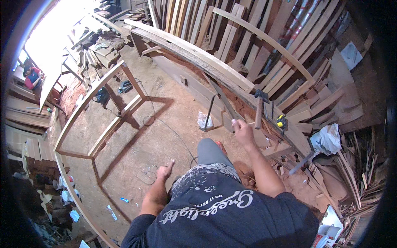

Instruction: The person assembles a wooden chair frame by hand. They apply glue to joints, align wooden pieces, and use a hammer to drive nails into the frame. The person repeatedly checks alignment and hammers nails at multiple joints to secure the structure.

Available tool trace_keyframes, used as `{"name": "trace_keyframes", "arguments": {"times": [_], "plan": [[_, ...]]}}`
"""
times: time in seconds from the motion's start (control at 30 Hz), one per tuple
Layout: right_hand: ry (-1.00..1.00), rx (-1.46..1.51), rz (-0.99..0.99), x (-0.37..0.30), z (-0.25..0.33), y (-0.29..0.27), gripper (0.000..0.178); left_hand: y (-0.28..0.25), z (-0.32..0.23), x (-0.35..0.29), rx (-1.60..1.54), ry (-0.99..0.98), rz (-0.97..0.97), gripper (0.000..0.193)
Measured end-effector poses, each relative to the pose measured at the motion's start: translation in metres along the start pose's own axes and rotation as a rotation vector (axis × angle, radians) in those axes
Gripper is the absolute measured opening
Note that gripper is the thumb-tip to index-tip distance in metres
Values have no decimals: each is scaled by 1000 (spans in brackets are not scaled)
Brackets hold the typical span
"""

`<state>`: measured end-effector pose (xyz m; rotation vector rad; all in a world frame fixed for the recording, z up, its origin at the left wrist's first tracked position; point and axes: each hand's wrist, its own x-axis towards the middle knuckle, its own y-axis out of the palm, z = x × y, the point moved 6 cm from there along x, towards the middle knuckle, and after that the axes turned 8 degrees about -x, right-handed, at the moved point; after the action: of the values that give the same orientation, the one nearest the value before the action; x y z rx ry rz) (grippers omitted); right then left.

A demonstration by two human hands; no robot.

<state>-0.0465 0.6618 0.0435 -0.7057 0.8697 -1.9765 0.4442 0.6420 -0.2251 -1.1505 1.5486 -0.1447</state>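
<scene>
My left hand (164, 170) hangs low over the dusty floor, one digit stretched out and nothing visible in it; its other fingers are partly hidden. Raised on the right, my right hand (244, 131) has its fingers closed together, with a small pale tip at them that is too small to name. Just beyond it a hammer (259, 113) with a wooden handle rests at the long wooden bench (223, 68). A yellow and black tape measure (281, 121) lies farther right on that bench. Below its edge sits a clear plastic bag (204, 120), beside a bent dark metal bar (209, 109).
A curved wooden frame (89, 97) stands on the floor at left, near a dark cable (175, 130). Many planks (225, 35) lean at the back. A crumpled white bag (326, 139) and scrap wood lie right. Another person (32, 78) sits far left.
</scene>
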Motion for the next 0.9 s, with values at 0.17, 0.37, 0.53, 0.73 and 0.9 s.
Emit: {"name": "trace_keyframes", "arguments": {"times": [0.17, 0.37, 0.53, 0.73, 0.9], "plan": [[-74, -202, -134, 135, -44, -13, 27, 19, -25, 10, 12, 72, 268, 89], [67, -534, 295, 287, -113, -6, 56, -59, 35, 119, -95, -57, 150, 76], [91, -750, 399, 276, -125, -14, 60, -133, -21, 158, 9, -145, 213, 68], [186, -809, 494, 292, -104, -9, 66, -182, -128, 260, -171, -81, 97, 65], [151, -919, 477, 297, -138, -2, 75, -181, -260, 304, -181, 154, 161, 65]]}}
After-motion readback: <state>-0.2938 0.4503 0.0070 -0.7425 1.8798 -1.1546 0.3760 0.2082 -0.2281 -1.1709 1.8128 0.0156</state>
